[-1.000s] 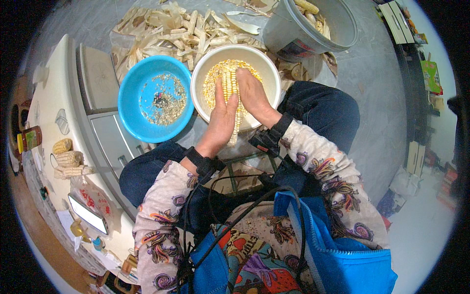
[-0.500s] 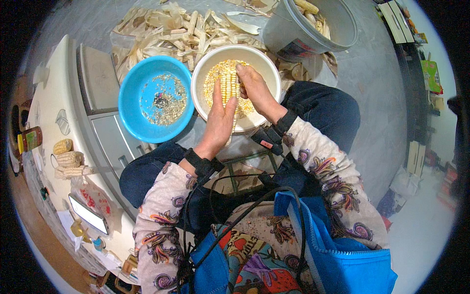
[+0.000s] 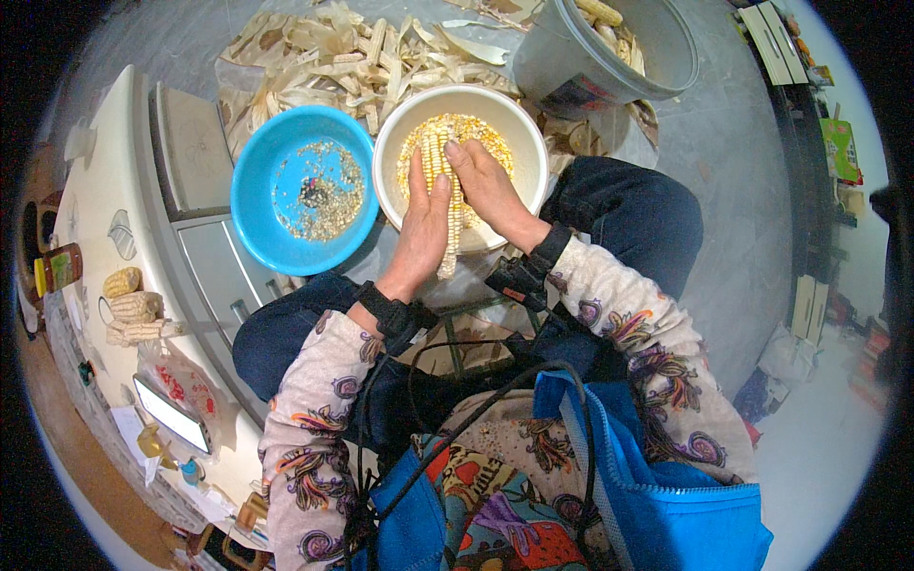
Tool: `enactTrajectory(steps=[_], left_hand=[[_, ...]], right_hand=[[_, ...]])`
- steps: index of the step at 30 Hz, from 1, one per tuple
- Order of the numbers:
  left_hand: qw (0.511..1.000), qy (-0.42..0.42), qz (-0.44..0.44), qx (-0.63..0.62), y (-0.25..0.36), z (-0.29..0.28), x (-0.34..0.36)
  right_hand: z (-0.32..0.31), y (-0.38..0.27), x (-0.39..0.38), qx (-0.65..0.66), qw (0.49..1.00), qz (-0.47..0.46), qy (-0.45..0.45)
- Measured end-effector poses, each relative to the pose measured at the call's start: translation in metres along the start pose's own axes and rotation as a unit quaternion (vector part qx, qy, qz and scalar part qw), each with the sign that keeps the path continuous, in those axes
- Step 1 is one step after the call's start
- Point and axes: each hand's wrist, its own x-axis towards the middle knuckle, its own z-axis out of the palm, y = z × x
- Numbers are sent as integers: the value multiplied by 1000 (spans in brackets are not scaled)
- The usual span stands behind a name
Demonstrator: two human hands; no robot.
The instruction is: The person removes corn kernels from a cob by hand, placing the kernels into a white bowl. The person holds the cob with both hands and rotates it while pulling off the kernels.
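A: Looking down from the head camera, what do the hands have?

B: Both hands hold one corn cob [image 3: 444, 195]. The left hand [image 3: 422, 228] is wrapped around the near part of it, fingers curled shut on it. The right hand [image 3: 486, 186] lies along the other side, fingers pressed on the far part.

A: How does the cob look?

B: Long and pale yellow, with rows of small kernels. Its near end sticks out below the left hand and looks bare, but I can't be sure, it's small here.

A: Where is it?

B: Over the white bowl [image 3: 519, 143], which has loose yellow kernels [image 3: 481, 133] in it. The bowl sits by the person's knees.

A: What else is around?

B: A blue bowl [image 3: 257, 219] touches the white one on the left, with a few bits inside. Behind them lies a pile of dry husks [image 3: 314, 57], and a grey bucket [image 3: 571, 67] with more cobs
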Motion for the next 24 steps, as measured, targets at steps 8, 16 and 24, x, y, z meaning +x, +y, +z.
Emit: enactTrajectory(steps=[8, 16, 24], left_hand=[[1000, 14, 5, -17, 1, 6, 0], [997, 20, -18, -68, 0, 1, 4], [993, 32, -28, -113, 1, 4, 2]], right_hand=[[8, 12, 2, -1, 997, -23, 74], [8, 2, -8, 2, 1000, -10, -9], [15, 12, -4, -20, 996, -50, 65]])
